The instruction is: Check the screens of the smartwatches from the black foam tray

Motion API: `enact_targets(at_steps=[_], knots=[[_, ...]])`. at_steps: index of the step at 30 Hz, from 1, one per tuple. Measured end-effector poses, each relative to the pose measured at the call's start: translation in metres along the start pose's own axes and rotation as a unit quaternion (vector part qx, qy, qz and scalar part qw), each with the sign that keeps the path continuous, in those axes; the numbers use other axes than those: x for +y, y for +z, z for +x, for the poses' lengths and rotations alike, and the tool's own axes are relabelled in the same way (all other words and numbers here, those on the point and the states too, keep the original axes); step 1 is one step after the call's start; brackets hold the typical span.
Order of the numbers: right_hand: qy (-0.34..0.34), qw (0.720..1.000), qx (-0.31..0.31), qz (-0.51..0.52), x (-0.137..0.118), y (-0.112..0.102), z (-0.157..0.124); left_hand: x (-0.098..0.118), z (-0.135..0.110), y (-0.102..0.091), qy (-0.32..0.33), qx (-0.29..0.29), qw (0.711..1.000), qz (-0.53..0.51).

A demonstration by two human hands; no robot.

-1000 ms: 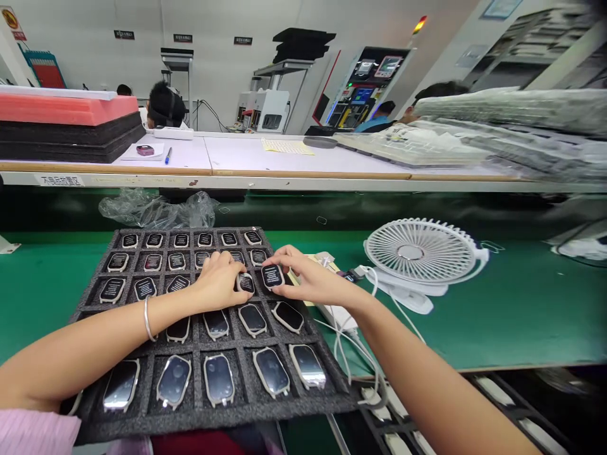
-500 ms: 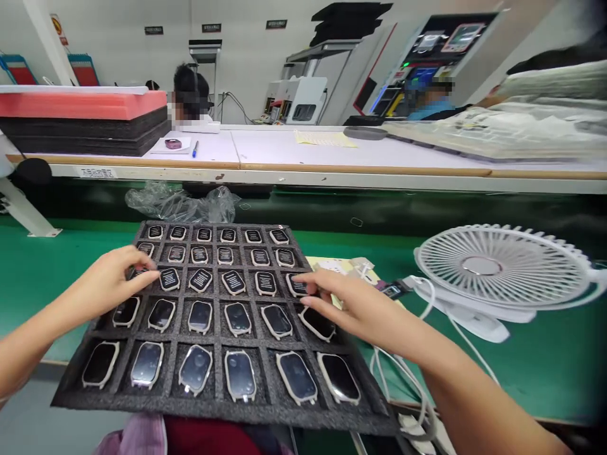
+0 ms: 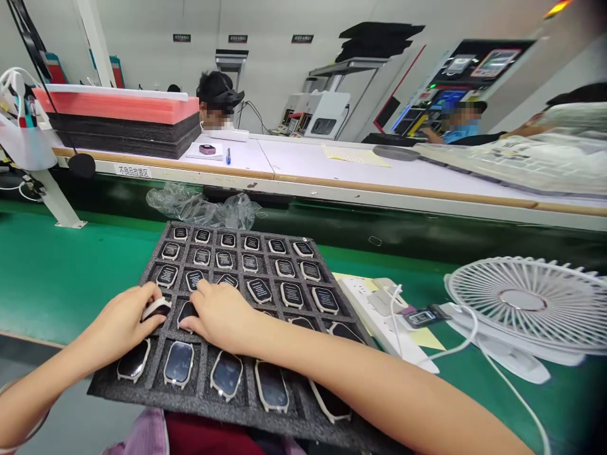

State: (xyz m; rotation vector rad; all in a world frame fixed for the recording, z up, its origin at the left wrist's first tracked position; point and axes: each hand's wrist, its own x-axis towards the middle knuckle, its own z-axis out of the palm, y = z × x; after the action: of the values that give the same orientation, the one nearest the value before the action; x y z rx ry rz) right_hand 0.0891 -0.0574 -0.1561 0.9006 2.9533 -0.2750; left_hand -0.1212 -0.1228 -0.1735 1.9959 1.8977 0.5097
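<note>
A black foam tray (image 3: 332,319) with several rows of small watch bodies lies in front of me on the green bench. My left hand (image 3: 124,322) rests on the tray's left side, its fingers pinched round one watch body (image 3: 156,308) that is tilted up out of its pocket. My right hand (image 3: 222,316) reaches across the tray and lies beside it, fingertips pressed on the neighbouring watch body (image 3: 188,311). The far rows show dark label faces; the near rows show glossy black screens.
A white desk fan (image 3: 526,309) lies at the right with its cable. A white power strip (image 3: 379,309) sits beside the tray. Crumpled plastic film (image 3: 203,207) is behind the tray. Red and black foam sheets (image 3: 118,123) are stacked on the far bench, where other people sit.
My right hand has crossed from the tray's right edge to its left side. My left hand came nearer and lifted a watch body's edge. The view swung leftward.
</note>
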Motion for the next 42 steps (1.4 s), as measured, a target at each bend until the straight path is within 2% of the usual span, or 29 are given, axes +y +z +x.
enact_targets(at_steps=[2,4,8,11,13,16,19,21,23,26,29,36,42], knots=[[-0.002,1.000,0.006,0.001,-0.005,0.002,0.008,0.000,0.000,-0.006,-0.005,-0.006,0.997,-0.072],[-0.007,0.998,0.033,0.047,-0.007,0.003,0.010,0.003,0.005,-0.014,-0.017,0.005,0.982,-0.189],[-0.042,0.984,0.069,0.161,-0.003,0.003,-0.002,0.025,0.029,-0.025,-0.064,0.000,0.898,-0.435],[-0.031,0.949,0.082,0.302,0.015,-0.001,-0.017,0.050,0.054,-0.019,-0.069,-0.006,0.840,-0.538],[0.015,0.899,0.081,0.429,0.035,-0.004,-0.025,0.066,0.071,-0.011,-0.058,-0.015,0.832,-0.551],[0.101,0.768,0.100,0.625,0.067,-0.005,-0.029,0.088,0.092,0.002,-0.039,-0.035,0.849,-0.526],[0.106,0.637,0.145,0.750,0.087,-0.003,-0.031,0.103,0.103,0.015,-0.030,-0.033,0.874,-0.485],[0.087,0.587,0.149,0.791,0.092,0.000,-0.034,0.107,0.105,0.024,-0.019,-0.019,0.892,-0.451],[0.074,0.575,0.143,0.802,0.093,0.004,-0.038,0.106,0.103,0.032,0.006,-0.001,0.907,-0.421],[0.055,0.585,0.135,0.798,0.092,0.010,-0.041,0.099,0.099,0.042,0.048,0.018,0.922,-0.383],[0.035,0.590,0.145,0.793,0.092,0.012,-0.042,0.094,0.096,0.046,0.064,0.031,0.933,-0.354],[0.023,0.572,0.169,0.803,0.091,0.009,-0.042,0.094,0.092,0.048,0.052,0.054,0.926,-0.369],[0.016,0.566,0.170,0.806,0.089,0.012,-0.043,0.094,0.089,0.051,0.060,0.063,0.924,-0.372]])
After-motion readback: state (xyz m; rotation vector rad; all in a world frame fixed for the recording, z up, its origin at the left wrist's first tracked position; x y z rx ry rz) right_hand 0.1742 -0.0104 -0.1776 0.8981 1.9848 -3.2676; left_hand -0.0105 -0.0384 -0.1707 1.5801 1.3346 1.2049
